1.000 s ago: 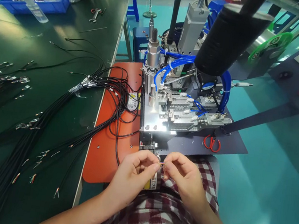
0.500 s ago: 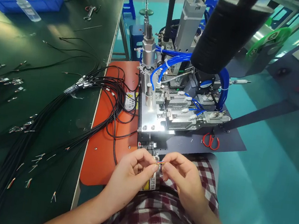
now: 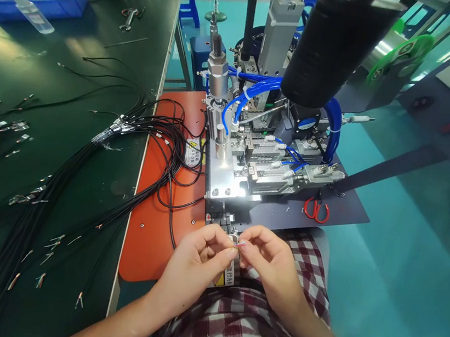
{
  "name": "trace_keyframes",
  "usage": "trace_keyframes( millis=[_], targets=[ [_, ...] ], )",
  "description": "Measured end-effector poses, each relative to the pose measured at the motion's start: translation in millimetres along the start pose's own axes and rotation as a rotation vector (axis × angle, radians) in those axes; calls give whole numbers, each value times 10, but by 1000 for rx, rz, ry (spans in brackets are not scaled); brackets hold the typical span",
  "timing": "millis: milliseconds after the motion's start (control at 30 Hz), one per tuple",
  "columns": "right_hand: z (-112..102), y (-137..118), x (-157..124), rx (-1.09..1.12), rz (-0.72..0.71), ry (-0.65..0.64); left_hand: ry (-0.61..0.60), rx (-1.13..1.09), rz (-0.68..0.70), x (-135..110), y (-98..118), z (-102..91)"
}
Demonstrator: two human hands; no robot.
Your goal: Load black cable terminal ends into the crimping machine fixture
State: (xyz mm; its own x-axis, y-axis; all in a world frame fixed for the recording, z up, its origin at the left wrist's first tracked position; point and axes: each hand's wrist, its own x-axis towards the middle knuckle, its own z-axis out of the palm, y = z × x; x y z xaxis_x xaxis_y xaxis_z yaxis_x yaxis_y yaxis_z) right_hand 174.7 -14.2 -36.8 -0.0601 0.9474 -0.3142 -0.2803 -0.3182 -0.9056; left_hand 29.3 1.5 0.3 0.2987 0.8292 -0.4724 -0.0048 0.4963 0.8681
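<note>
Thin coloured wires [image 3: 241, 244], with pink and pale strands showing, stick out between my two hands just above my lap. My left hand [image 3: 200, 262] pinches them between thumb and forefinger. From the other side, my right hand [image 3: 269, 260] has its thumb and forefinger closed on the wires' free ends. The fingertips of both hands nearly touch. Right behind the hands stands a metal machine [image 3: 227, 182] with blue air hoses [image 3: 260, 87]. A bundle of black cables [image 3: 174, 156] lies to the left on an orange plate [image 3: 142, 257].
More cables with bared wire ends spread over the dark green table [image 3: 90, 217]. Red-handled scissors [image 3: 317, 210] lie right of the machine. A blue tray [image 3: 64, 6] and a wrench [image 3: 129, 20] are at the back left. A black cylinder [image 3: 332, 50] hangs over the machine.
My right hand has moved slightly left, closer to my left hand, and its fingers have shifted on the wires. The left hand keeps its pinch. The whole view has shifted a little.
</note>
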Motion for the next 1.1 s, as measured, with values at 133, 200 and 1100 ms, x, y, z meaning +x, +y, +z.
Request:
trace_keyframes(
  millis=[133,200,1100],
  targets=[
    [4,14,-56,-251,-226,185,36,-2,-17,14,-19,-5],
    [-10,25,-92,-370,-352,197,49,-12,-10,18,-21,-7],
    [-30,15,-138,-489,-420,138,107,22,43,15,-82,-11]
  ],
)
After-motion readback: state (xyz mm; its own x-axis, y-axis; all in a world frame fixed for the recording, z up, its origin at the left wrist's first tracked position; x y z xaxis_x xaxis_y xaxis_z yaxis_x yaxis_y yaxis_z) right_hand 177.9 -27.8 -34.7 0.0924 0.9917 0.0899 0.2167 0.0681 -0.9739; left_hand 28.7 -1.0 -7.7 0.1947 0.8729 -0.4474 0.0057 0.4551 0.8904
